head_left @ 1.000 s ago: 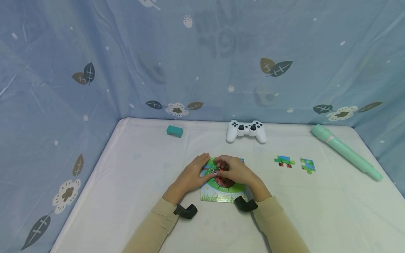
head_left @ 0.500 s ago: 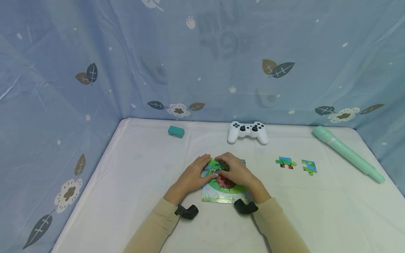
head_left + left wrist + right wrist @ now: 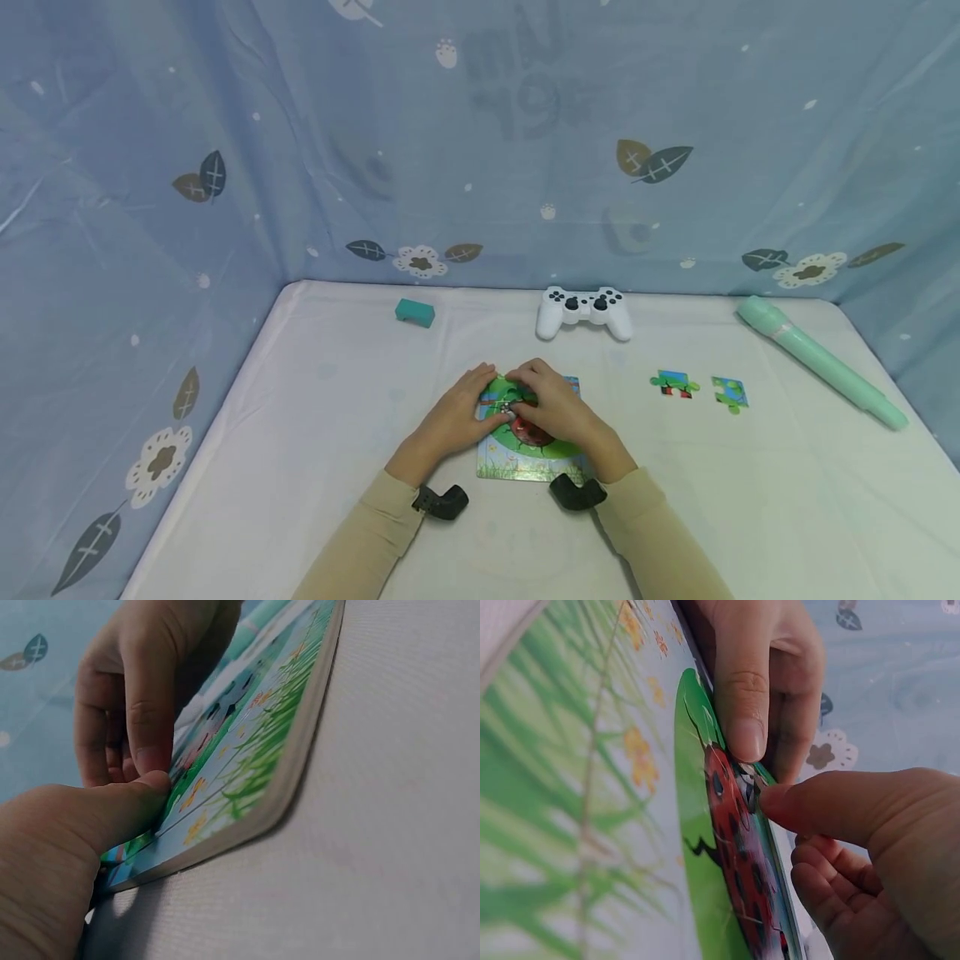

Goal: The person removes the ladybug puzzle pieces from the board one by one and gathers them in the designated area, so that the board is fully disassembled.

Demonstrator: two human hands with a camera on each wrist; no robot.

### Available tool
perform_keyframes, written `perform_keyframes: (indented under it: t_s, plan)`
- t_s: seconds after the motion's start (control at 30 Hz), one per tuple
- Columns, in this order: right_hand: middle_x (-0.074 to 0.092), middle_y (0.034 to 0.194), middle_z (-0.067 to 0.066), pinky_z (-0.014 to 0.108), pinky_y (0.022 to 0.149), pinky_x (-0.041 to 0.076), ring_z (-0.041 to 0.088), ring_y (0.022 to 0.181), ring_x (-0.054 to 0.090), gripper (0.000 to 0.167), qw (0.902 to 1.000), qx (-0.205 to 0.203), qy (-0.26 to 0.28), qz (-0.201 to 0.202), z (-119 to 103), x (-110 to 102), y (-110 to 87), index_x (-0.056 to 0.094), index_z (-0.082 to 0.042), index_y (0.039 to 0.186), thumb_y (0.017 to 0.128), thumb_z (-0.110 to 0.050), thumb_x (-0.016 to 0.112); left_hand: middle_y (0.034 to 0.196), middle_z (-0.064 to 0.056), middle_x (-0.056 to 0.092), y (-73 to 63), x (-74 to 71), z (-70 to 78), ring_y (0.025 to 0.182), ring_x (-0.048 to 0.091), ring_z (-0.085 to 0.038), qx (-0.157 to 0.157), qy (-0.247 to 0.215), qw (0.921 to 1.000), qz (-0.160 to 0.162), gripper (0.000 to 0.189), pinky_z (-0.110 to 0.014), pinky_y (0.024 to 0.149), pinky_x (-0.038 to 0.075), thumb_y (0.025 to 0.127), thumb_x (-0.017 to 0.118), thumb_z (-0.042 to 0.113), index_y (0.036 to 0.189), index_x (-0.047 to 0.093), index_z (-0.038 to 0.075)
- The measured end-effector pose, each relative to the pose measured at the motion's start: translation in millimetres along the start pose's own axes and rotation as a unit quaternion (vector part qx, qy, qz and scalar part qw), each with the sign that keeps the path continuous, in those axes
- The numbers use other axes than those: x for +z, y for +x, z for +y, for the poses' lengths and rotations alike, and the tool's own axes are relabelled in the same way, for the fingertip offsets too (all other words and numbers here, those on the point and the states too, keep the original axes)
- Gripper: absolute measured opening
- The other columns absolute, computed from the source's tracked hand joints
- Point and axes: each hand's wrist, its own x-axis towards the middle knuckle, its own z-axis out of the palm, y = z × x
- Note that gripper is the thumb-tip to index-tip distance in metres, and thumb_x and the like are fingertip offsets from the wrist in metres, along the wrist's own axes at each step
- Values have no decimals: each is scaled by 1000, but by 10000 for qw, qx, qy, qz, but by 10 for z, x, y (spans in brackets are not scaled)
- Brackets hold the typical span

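A puzzle board (image 3: 517, 468) with a ladybug picture lies flat in front of me in the head view. My left hand (image 3: 455, 417) rests over its left side, fingers stretched along the edge and thumb pressing by the ladybug's head. From the right, my right hand (image 3: 558, 407) bends over the upper part, its thumb against a puzzle piece (image 3: 759, 781) by the ladybug's head and its fingers curled at the far side. Both thumb tips are close together in the wrist views. The right hand covers the board's upper middle.
Two loose puzzle pieces lie right of the board, a blue, green and red one (image 3: 675, 383) and a blue and green one (image 3: 730, 393). Farther back are a teal block (image 3: 415, 312), a white game controller (image 3: 583, 312) and a mint-green microphone-shaped tube (image 3: 825, 362).
My right hand has shifted slightly forward and left over the board, its fingers less tightly curled and reaching toward the far edge. My left hand keeps its place.
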Motion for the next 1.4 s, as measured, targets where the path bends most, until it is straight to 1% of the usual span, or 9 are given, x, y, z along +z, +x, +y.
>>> perform_keyframes:
  t_s: [0.23, 0.43, 0.57, 0.73, 0.87, 0.93, 1.13, 1.27, 1.4]
  plan:
    - [54, 118, 11, 42, 94, 51, 24, 107, 57, 41, 9998, 185, -62, -2, -23, -39, -4, 59, -4, 124, 85, -12, 70, 150, -12, 37, 3, -20, 9, 141, 31, -26, -72, -4, 9999, -84, 74, -43, 114, 33, 87, 64, 46, 143, 40, 4]
    - [55, 115, 12, 42, 88, 52, 25, 101, 57, 41, 9994, 238, -33, 255, -6, -119, -22, 60, -3, 122, 83, -11, 72, 150, -12, 37, 6, -10, 3, 141, 31, -27, -62, -1, 10000, -49, 75, -43, 114, 33, 87, 64, 47, 143, 40, 3]
    - [55, 114, 12, 41, 87, 53, 26, 100, 58, 41, 9991, 201, 82, 367, 28, -188, -34, 60, -3, 121, 83, -10, 72, 150, -12, 37, 14, -17, 5, 141, 31, -26, -64, -45, 10000, 1, 75, -43, 114, 32, 87, 64, 49, 143, 40, 4]
    - [55, 115, 13, 43, 90, 53, 30, 104, 59, 41, 9988, 222, 291, 332, 89, -268, -69, 59, -3, 122, 84, -9, 72, 150, -12, 37, 2, -15, -6, 141, 31, -27, -52, -68, 10000, -8, 75, -44, 114, 33, 87, 64, 48, 143, 40, 4]
    - [56, 114, 13, 44, 90, 53, 31, 105, 59, 41, 9982, 264, 355, 401, 186, -369, -138, 60, -3, 121, 83, -8, 72, 151, -11, 36, -12, -13, 2, 142, 30, -27, -129, -68, 9998, -110, 77, -44, 115, 31, 87, 63, 49, 144, 39, 5]
    - [56, 114, 13, 45, 91, 52, 32, 105, 59, 40, 9978, 361, 352, 431, 253, -443, -188, 59, -3, 122, 84, -8, 72, 151, -11, 35, -11, -11, 6, 142, 30, -27, -127, -64, 9998, -126, 77, -43, 115, 31, 87, 63, 49, 144, 38, 5]
    - [53, 119, 15, 51, 95, 48, 35, 110, 56, 39, 9947, 833, 262, 539, 519, -685, -389, 57, -2, 125, 87, -7, 67, 151, -10, 36, -10, -9, 1, 142, 30, -28, -138, -3, 9998, -106, 77, -43, 115, 31, 86, 63, 49, 144, 39, 5]
    - [51, 121, 18, 54, 95, 47, 38, 111, 53, 39, 9933, 972, 217, 593, 699, -822, -533, 56, 0, 126, 88, -5, 65, 151, -9, 36, -5, 6, -12, 142, 30, -27, -158, 56, 9998, -125, 78, -42, 115, 31, 86, 63, 51, 144, 39, 5]
    - [51, 121, 19, 55, 94, 47, 40, 112, 53, 40, 9922, 1115, 96, 557, 839, -903, -651, 55, 1, 127, 88, -5, 64, 151, -9, 36, -5, 9, -13, 142, 30, -26, -183, 31, 9997, -134, 77, -42, 115, 30, 86, 63, 51, 144, 39, 5]
